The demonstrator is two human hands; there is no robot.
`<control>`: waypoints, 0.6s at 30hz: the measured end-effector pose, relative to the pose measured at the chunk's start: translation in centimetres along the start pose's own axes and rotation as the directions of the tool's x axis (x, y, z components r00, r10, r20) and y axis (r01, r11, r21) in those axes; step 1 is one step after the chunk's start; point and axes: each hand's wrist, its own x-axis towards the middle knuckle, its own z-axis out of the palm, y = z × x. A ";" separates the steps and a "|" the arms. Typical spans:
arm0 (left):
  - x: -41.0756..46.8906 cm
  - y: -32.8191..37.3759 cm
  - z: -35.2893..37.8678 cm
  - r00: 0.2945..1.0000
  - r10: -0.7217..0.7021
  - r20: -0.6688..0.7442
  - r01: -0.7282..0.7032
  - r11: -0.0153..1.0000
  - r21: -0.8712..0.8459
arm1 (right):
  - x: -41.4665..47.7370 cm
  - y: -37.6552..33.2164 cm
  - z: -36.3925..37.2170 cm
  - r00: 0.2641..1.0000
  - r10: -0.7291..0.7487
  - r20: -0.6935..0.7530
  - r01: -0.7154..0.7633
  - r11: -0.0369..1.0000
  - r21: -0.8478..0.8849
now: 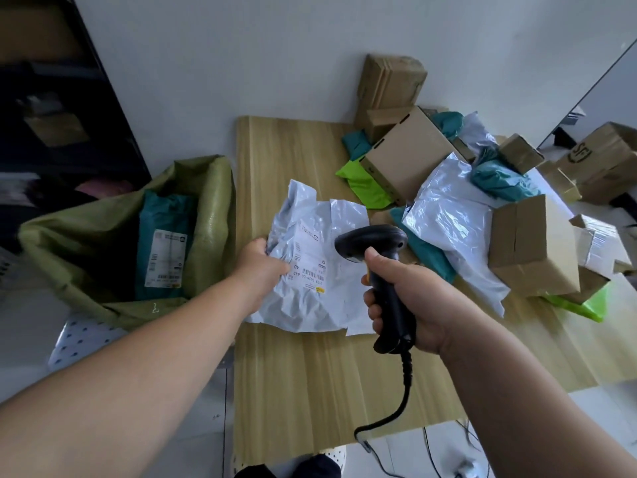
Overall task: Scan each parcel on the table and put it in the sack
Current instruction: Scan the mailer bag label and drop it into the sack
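Observation:
A crumpled white plastic mailer parcel (pixel 312 298) with a barcode label lies on the wooden table (pixel 310 374) near its left edge. My left hand (pixel 260 270) grips the parcel's left side. My right hand (pixel 410 298) grips a black corded barcode scanner (pixel 372 243), whose head hangs just above the parcel's right part, beside the label. An olive green sack (pixel 86 236) stands open on the floor left of the table, with a teal labelled parcel (pixel 165 243) inside it.
A heap of parcels fills the table's right half: cardboard boxes (pixel 531 246), white mailers (pixel 448 215), teal bags (pixel 496 181) and bright green bags (pixel 365 184). More boxes (pixel 389 81) stand against the wall. A dark shelf (pixel 51 98) rises at far left. The scanner's cable (pixel 400 401) trails off the front edge.

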 end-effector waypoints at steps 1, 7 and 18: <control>-0.3 0.7 -0.3 1.000 0.026 -0.006 -0.026 1.000 -0.004 | -0.2 -0.5 0.1 1.000 -0.014 0.011 0.014 1.000 -0.002; -2.0 5.5 -3.1 0.979 0.170 -0.112 -0.177 0.983 -0.051 | -1.1 -3.8 0.9 0.983 -0.117 0.143 0.121 0.992 -0.025; -5.3 11.7 -13.8 0.792 0.283 -0.541 -0.386 0.919 -0.084 | -1.6 -8.4 5.7 0.931 -0.182 0.317 0.221 0.971 -0.091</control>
